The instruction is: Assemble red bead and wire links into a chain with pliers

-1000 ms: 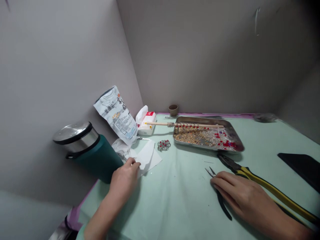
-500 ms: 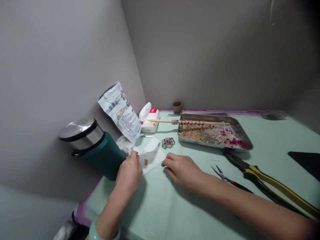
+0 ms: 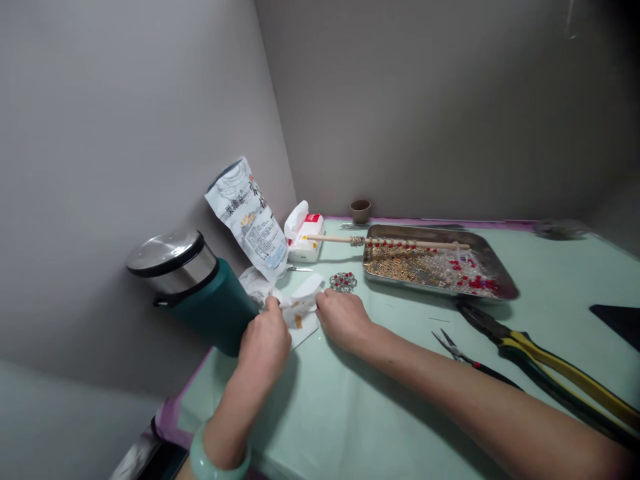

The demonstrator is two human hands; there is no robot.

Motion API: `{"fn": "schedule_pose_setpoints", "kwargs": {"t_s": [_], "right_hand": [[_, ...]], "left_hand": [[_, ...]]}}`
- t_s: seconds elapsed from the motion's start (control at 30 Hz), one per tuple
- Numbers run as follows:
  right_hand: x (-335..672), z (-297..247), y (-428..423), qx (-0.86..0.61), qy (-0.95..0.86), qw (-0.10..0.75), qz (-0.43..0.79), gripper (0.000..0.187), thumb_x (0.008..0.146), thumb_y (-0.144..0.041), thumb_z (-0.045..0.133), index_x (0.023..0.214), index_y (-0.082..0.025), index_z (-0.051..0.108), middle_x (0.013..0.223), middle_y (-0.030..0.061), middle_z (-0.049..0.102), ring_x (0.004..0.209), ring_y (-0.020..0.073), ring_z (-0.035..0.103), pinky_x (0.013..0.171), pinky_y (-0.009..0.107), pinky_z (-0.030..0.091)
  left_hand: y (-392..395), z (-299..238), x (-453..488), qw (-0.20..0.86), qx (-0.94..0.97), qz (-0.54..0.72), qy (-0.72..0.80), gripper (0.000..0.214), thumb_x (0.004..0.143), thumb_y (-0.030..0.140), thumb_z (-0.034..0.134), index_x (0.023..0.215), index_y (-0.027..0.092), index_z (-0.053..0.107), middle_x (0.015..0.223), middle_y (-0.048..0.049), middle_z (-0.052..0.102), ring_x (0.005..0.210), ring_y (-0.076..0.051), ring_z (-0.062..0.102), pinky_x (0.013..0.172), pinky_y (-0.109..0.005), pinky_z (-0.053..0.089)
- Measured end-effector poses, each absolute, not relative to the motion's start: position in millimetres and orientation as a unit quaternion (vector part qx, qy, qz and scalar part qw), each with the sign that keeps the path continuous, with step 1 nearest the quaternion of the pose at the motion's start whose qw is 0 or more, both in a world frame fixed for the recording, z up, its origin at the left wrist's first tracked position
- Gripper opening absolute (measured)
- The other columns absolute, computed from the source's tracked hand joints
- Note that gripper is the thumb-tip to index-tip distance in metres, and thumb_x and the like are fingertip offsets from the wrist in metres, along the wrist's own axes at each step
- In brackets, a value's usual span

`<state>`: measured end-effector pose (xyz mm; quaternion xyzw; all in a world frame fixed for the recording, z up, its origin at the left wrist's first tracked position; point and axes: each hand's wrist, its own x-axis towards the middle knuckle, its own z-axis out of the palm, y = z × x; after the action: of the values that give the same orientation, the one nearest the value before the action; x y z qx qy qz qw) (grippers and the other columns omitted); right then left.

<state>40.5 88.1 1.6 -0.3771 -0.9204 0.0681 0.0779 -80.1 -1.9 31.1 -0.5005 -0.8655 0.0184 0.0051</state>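
Both of my hands grip a white tissue (image 3: 300, 308) with small orange bits on it, lying on the pale green table (image 3: 380, 407). My left hand (image 3: 265, 340) pinches its left edge beside a dark green flask (image 3: 200, 297). My right hand (image 3: 343, 319) holds its right edge, fingers curled. A small ring of red and silver beads (image 3: 343, 282) lies just beyond my right hand.
A metal tray (image 3: 503, 283) of gold and red beads carries a wooden stick (image 3: 395, 243). Yellow-handled pliers (image 3: 540, 360) and small thin pliers (image 3: 465, 357) lie to the right. A printed packet (image 3: 250, 217), a tissue pack (image 3: 305, 237) and a small cup (image 3: 360, 211) stand by the wall.
My right hand left the small pliers and crossed left to the tissue, now gripping its right edge. My left hand lifted and folded the tissue's left edge.
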Motion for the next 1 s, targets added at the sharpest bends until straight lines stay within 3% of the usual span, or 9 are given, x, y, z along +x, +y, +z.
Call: {"fn": "schedule_pose_setpoints", "kwargs": {"t_s": [0.4, 0.57, 0.73, 0.9, 1.0], "right_hand": [[50.3, 48.2, 88.5, -0.319, -0.947, 0.029, 0.018, 0.019, 0.073, -0.005, 0.054, 0.087, -0.011, 0.066, 0.089, 0.0137, 0.067, 0.076, 0.0219, 0.065, 0.060, 0.028, 0.040], [51.0, 34.5, 81.7, -0.292, -0.953, 0.050, 0.056, 0.016, 0.080, -0.011, 0.053, 0.086, -0.015, 0.067, 0.088, 0.0092, 0.067, 0.071, 0.0188, 0.062, 0.055, 0.027, 0.036], [42.9, 15.0, 73.3, -0.263, -0.958, 0.062, 0.098, 0.015, 0.083, -0.018, 0.054, 0.090, -0.017, 0.067, 0.090, 0.0073, 0.068, 0.072, 0.0182, 0.060, 0.055, 0.028, 0.034], [38.2, 0.9, 76.0, -0.220, -0.962, 0.118, 0.113, 0.020, 0.085, -0.019, 0.053, 0.101, -0.023, 0.064, 0.101, 0.0040, 0.064, 0.077, 0.0166, 0.058, 0.057, 0.027, 0.032], [37.8, 0.1, 78.7, -0.173, -0.970, 0.124, 0.120, 0.018, 0.088, -0.025, 0.050, 0.099, -0.025, 0.065, 0.098, 0.0021, 0.063, 0.074, 0.0150, 0.056, 0.055, 0.027, 0.028]], "left_hand": [[-0.5, 26.7, -82.7, -0.027, -0.514, -0.060, -0.855, 0.023, 0.093, 0.022, 0.031, 0.103, 0.013, 0.050, 0.081, -0.0147, 0.069, 0.077, -0.027, 0.068, 0.063, -0.031, 0.043], [-11.7, 21.8, -88.5, -0.044, -0.536, -0.097, -0.837, 0.024, 0.092, 0.026, 0.038, 0.107, 0.013, 0.051, 0.089, -0.0138, 0.070, 0.087, -0.026, 0.067, 0.068, -0.029, 0.043], [-12.3, 20.1, -88.7, -0.025, -0.547, -0.060, -0.834, 0.021, 0.092, 0.022, 0.036, 0.088, 0.016, 0.056, 0.085, -0.0122, 0.069, 0.082, -0.024, 0.066, 0.065, -0.028, 0.041], [-8.4, 17.9, -88.6, -0.023, -0.526, -0.059, -0.848, 0.022, 0.094, 0.022, 0.034, 0.096, 0.014, 0.054, 0.082, -0.0131, 0.069, 0.078, -0.024, 0.067, 0.061, -0.028, 0.039], [-8.3, 18.1, -88.8, -0.027, -0.523, -0.057, -0.850, 0.021, 0.094, 0.022, 0.034, 0.097, 0.014, 0.053, 0.081, -0.0130, 0.069, 0.077, -0.024, 0.067, 0.061, -0.028, 0.039]]}}
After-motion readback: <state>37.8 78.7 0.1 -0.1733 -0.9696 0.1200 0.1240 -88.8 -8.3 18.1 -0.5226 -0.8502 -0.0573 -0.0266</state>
